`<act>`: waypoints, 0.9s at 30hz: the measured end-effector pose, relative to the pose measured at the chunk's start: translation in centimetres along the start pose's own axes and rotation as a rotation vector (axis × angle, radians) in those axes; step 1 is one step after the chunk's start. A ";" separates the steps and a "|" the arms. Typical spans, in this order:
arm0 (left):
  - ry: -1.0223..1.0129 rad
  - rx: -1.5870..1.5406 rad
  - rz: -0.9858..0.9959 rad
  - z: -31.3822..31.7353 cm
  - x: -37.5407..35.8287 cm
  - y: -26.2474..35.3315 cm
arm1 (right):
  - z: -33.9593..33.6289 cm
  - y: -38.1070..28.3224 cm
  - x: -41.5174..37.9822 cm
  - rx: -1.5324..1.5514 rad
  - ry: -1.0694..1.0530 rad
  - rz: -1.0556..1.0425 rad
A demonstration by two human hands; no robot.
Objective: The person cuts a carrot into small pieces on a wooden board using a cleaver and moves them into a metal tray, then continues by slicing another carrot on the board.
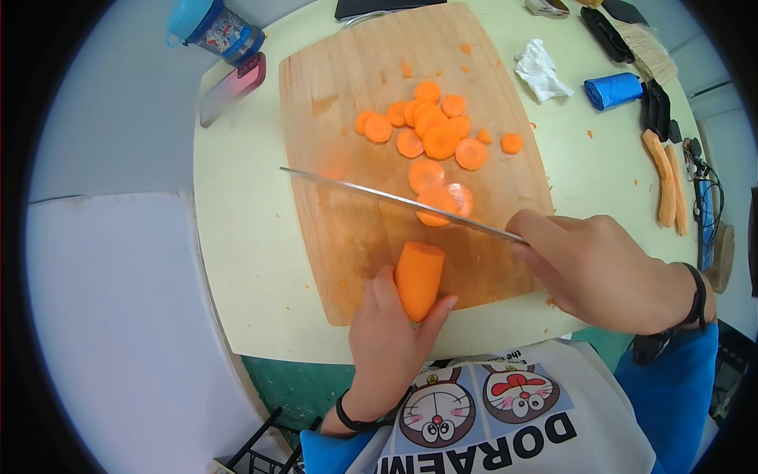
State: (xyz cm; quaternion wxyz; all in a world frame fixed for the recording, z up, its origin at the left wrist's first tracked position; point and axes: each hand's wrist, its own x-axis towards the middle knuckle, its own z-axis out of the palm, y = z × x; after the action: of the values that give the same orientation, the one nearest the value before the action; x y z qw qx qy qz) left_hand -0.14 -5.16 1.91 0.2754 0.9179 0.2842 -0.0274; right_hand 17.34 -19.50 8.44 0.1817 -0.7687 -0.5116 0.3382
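Note:
My left hand (392, 328) grips a thick carrot piece (420, 280) near the front edge of the wooden cutting board (355, 229), its flat cut end facing away from me. A knife (395, 199) is in my right hand (600, 265), its long thin blade pointing left across the board, beyond the carrot and apart from it. Just past and under the blade lie a few carrot slices (427, 175). Farther back, several round slices (440, 141) are heaped and scattered, with one slice (512, 143) by the board's right edge.
A blue bottle (225, 35) and a pink phone (233, 89) are at the back left. On the right of the table (253, 261) are crumpled tissue (542, 71), a blue roll (613, 92), black items (606, 35) and two long whole carrots (662, 178).

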 end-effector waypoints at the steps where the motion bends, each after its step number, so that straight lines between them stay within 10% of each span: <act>1: 0.002 0.004 0.002 0.2 0.0 -0.2 | 0.0 0.0 -0.3 0.003 0.029 0.001; 27: -0.008 0.208 0.264 0.7 0.0 -1.7 | 3.8 -0.2 -2.9 -0.180 0.254 -0.208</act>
State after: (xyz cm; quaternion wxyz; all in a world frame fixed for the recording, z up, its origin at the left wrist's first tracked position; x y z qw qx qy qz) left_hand -0.97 -4.41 0.47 0.1811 0.9708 0.1557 -0.0238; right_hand 13.79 -22.33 6.81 0.2093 -0.7614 -0.5893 0.1708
